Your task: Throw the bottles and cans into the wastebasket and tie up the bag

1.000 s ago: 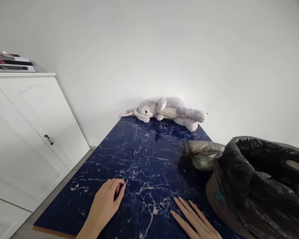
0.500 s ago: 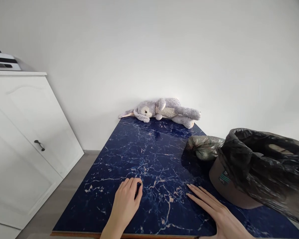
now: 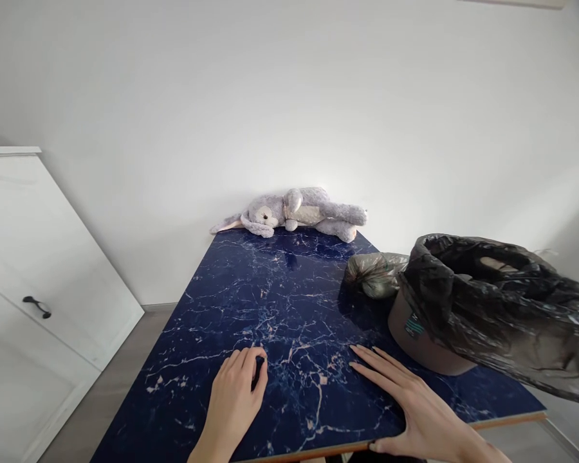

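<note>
My left hand (image 3: 231,402) rests on the dark blue marbled table (image 3: 280,308) near its front edge, fingers curled around a small dark object I cannot make out. My right hand (image 3: 405,405) lies flat on the table with fingers stretched out and holds nothing. Its fingertips are close to a brown bin (image 3: 424,341) lined with a black plastic bag (image 3: 492,296) that spills over the rim. A tied olive-grey bag (image 3: 374,273) lies just behind the bin.
A grey plush rabbit (image 3: 294,212) lies at the table's far end against the white wall. A white cabinet (image 3: 24,289) with a dark handle stands at the left. Grey floor shows between cabinet and table.
The view has swung to the right, so the cabinet slid left and the table's right front corner came into sight. Both hands stay on the table in much the same pose.
</note>
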Demonstrator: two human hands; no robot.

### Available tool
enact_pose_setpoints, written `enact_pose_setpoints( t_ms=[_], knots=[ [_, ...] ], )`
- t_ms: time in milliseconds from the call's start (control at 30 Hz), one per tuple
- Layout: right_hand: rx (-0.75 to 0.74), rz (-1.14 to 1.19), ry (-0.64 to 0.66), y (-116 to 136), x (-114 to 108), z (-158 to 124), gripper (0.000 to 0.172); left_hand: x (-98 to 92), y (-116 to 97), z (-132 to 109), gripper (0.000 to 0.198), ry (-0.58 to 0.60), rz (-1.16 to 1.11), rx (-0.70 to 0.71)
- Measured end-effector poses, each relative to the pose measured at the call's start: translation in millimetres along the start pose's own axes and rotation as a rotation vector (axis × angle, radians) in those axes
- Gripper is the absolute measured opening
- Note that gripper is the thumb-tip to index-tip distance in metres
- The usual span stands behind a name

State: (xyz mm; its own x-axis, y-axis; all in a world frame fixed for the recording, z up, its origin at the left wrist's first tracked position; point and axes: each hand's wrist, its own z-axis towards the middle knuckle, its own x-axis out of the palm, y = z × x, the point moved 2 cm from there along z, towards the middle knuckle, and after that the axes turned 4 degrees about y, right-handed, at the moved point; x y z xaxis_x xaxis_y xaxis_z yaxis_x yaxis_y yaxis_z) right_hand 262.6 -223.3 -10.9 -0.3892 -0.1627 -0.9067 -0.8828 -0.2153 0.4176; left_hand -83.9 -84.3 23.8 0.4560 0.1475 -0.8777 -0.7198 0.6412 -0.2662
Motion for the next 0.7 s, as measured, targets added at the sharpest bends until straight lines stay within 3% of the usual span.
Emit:
enact_pose_setpoints(
  t_ms=[333,700],
  knots=[
    [-0.109,0.027,-0.056,0,-11,1,0.108,-1.2,-1,4,0.037,0.048,-0.022,-0.081],
    [-0.086,0.099,0.033,4,-25,1,0.107,-3.4,-5,9,0.044,0.079,-0.042,-0.241]
  ],
)
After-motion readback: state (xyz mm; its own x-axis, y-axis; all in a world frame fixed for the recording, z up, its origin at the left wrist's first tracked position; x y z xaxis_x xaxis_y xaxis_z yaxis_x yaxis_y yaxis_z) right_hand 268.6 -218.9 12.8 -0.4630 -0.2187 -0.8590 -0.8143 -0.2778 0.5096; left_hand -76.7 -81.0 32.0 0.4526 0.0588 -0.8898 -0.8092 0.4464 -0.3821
